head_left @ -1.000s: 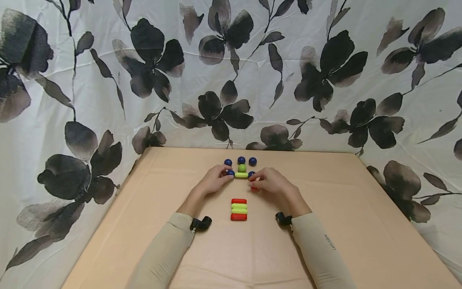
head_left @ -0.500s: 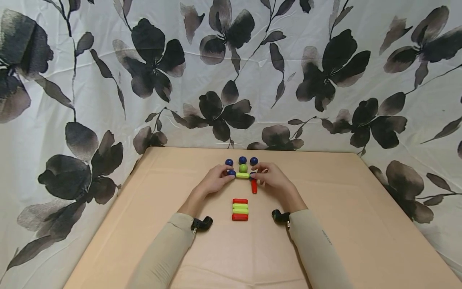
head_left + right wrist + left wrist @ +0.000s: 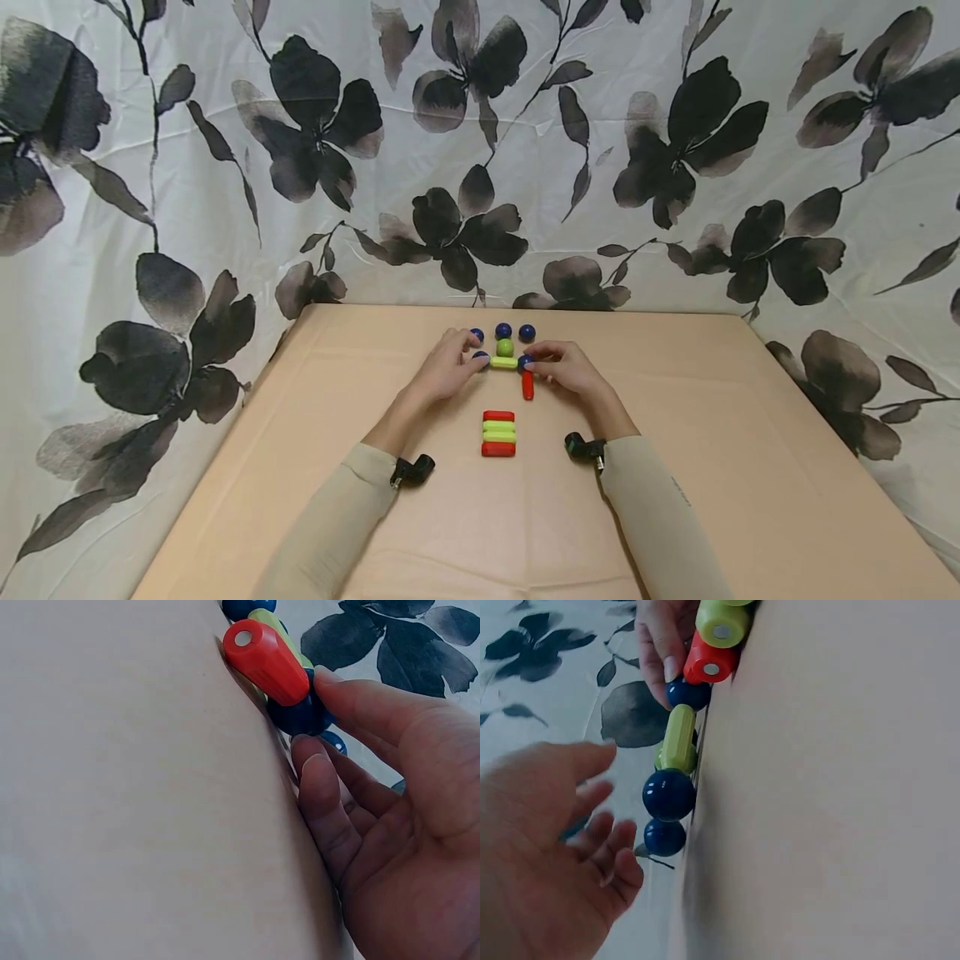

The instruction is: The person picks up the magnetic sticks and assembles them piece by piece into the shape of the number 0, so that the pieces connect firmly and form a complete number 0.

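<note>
My right hand (image 3: 570, 368) pinches a blue ball (image 3: 291, 717) between thumb and fingers. A red rod (image 3: 528, 386) with a silver disc in its end extends from that ball towards me. From the same ball a yellow-green rod (image 3: 503, 363) runs left to another blue ball (image 3: 668, 795). Behind this rod sits a green ball (image 3: 505, 347), largely hidden in the wrist views. My left hand (image 3: 551, 840) is beside the left blue ball, fingers loosely bent and apart from it in the left wrist view.
Farther back are more blue balls (image 3: 527, 332), one partly hidden by my left fingers. Nearer me, red and yellow-green rods (image 3: 498, 433) lie side by side on the tan table (image 3: 675, 400). A floral cloth (image 3: 570, 167) hangs behind the table.
The right fingers have come off the red rod, which now shows in full, and hold the blue ball. The left fingers have spread and drawn back slightly from the left ball.
</note>
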`<action>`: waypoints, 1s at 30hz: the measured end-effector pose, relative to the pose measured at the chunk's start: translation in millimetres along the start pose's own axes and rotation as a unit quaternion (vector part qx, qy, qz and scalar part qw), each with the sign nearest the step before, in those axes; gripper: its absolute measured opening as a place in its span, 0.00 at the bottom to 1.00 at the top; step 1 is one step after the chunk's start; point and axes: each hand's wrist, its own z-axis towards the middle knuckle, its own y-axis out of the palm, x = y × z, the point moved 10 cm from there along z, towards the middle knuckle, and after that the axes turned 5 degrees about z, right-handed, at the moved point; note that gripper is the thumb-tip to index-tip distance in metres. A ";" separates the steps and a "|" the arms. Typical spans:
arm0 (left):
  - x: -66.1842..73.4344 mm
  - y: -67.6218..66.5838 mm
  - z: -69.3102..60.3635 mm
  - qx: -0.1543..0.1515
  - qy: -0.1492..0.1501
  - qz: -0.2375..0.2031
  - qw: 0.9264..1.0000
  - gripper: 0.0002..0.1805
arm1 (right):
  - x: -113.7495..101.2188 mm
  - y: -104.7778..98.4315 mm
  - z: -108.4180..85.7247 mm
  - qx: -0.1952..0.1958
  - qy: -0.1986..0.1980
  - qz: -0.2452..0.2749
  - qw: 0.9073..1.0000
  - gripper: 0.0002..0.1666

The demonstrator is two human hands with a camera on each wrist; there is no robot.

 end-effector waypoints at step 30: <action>44.1 49.4 -25.1 -0.217 0.077 0.084 0.969 0.08 | -4.7 0.9 3.6 -0.016 -0.009 -0.018 1.000 0.18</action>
